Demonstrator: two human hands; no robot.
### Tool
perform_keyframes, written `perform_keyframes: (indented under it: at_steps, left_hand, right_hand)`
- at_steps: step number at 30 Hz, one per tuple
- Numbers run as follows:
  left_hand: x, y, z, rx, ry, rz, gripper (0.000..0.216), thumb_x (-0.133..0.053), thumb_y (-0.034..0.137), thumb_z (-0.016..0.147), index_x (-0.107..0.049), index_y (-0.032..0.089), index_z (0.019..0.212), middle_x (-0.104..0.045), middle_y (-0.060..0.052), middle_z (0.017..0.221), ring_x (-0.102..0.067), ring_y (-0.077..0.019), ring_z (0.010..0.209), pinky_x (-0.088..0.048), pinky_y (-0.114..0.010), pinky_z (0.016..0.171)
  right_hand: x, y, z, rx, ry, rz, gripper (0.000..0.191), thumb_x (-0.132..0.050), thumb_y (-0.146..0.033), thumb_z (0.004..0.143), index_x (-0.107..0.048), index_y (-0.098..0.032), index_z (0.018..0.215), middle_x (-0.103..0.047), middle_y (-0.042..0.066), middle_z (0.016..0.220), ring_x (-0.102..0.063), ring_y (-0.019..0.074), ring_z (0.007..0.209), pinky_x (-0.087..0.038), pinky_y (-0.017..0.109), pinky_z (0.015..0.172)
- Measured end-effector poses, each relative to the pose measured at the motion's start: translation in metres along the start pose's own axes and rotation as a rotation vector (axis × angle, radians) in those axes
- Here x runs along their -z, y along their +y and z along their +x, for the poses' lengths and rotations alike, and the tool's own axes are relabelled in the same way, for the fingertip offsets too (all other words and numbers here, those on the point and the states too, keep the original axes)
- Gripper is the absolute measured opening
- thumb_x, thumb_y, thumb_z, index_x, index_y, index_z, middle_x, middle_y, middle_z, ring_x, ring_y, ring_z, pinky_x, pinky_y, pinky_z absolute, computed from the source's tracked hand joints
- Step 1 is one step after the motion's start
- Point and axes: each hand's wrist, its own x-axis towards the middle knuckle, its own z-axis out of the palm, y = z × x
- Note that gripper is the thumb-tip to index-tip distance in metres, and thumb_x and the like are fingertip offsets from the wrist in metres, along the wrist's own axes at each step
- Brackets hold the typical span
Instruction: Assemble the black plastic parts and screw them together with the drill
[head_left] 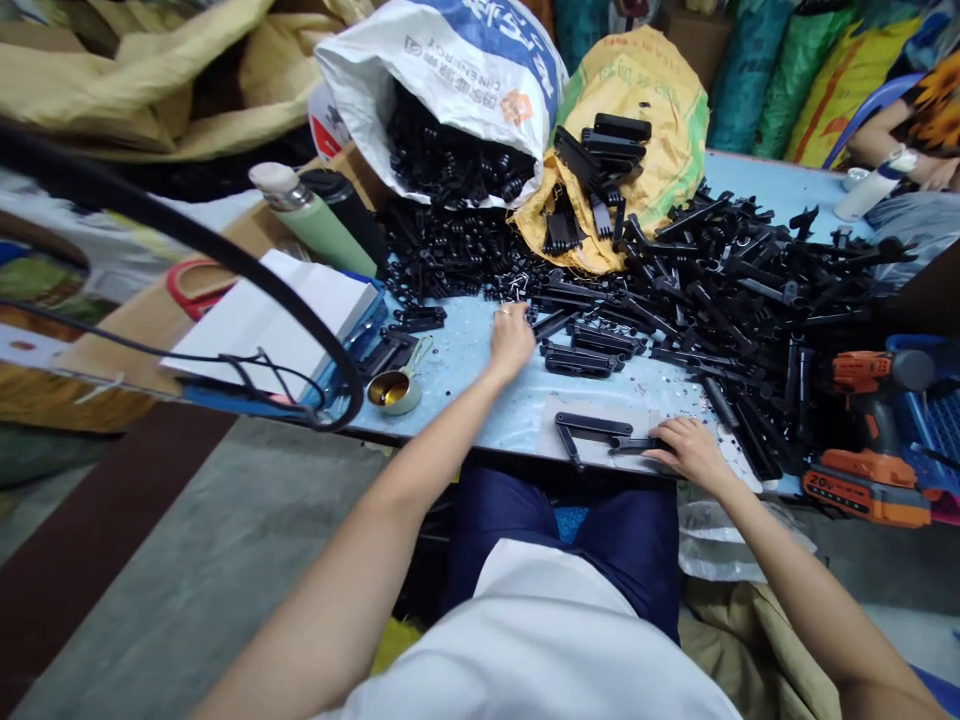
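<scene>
Black plastic frame part (592, 424): thin flat bars joined at the left corner, lying flat at the table's near edge, centre-right. Small black clips (516, 290): loose, scattered on the blue tabletop farther back, at the near edge of the big pile.

The pale blue table (480, 400) in front of me carries a broad heap of long black plastic parts (750, 290) across its right half. At the back, a white woven sack (450, 60) spills small black clips (450, 250) beside a yellow woven sack (645, 110). To the left lie a green metal flask (322, 225), a white flat box (277, 310) and a small brass-coloured cup (394, 390). A black hinged frame (589, 430) lies near the front edge, one end under my right hand (694, 452).
</scene>
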Motion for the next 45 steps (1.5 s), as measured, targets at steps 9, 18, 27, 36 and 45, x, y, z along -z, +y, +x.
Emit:
perform_keyframes:
  at_steps: [9,18,27,36,45]
  left_hand:
    - [0.016,-0.028,0.007,0.098,-0.101,0.13,0.028,-0.037,0.012,0.082,-0.061,0.012,0.097,-0.063,-0.012,0.101,-0.056,-0.0228,0.095,-0.042,-0.033,0.085]
    - [0.035,0.012,-0.093,-0.321,-0.368,-0.064,0.019,-0.042,0.017,0.086,-0.061,0.017,0.086,-0.065,-0.006,0.084,-0.061,-0.0181,0.081,-0.049,-0.03,0.075]
    - [0.04,0.037,-0.096,-0.561,-0.472,0.251,0.025,-0.039,0.0,0.08,-0.059,0.014,0.079,-0.06,-0.008,0.078,-0.059,-0.0205,0.081,-0.049,-0.032,0.076]
    - [0.011,0.017,-0.115,-0.697,-0.178,0.169,0.024,-0.033,0.012,0.091,-0.056,0.011,0.098,-0.062,-0.009,0.077,-0.061,-0.0186,0.076,-0.052,-0.032,0.07]
    - [0.002,0.002,-0.115,-0.863,-0.067,0.062,0.031,-0.027,0.007,0.091,-0.054,0.011,0.107,-0.064,-0.01,0.078,-0.062,-0.0167,0.079,-0.053,-0.031,0.071]
  right_hand:
    - [0.032,0.039,0.129,-0.339,0.029,-0.014,0.031,-0.035,-0.019,0.09,-0.061,-0.018,0.107,-0.064,0.01,0.105,-0.056,0.0204,0.099,-0.042,0.03,0.082]
    - [0.03,0.038,0.201,-0.538,-0.131,-0.086,0.031,-0.049,-0.006,0.076,-0.061,-0.011,0.105,-0.064,0.018,0.103,-0.06,0.0269,0.097,-0.045,0.034,0.078]
    - [0.042,0.036,0.153,-0.409,0.221,0.247,0.022,-0.046,-0.016,0.079,-0.064,-0.015,0.092,-0.062,0.009,0.098,-0.06,0.0172,0.083,-0.046,0.029,0.077]
    - [0.043,-0.014,0.047,-0.182,0.064,0.476,0.015,-0.054,-0.027,0.08,-0.066,-0.018,0.079,-0.067,0.004,0.076,-0.061,0.0154,0.069,-0.046,0.027,0.066]
    - [0.044,-0.035,0.043,-0.082,-0.089,0.183,0.021,-0.045,-0.016,0.085,-0.065,-0.016,0.081,-0.064,0.008,0.083,-0.06,0.0158,0.077,-0.043,0.024,0.07]
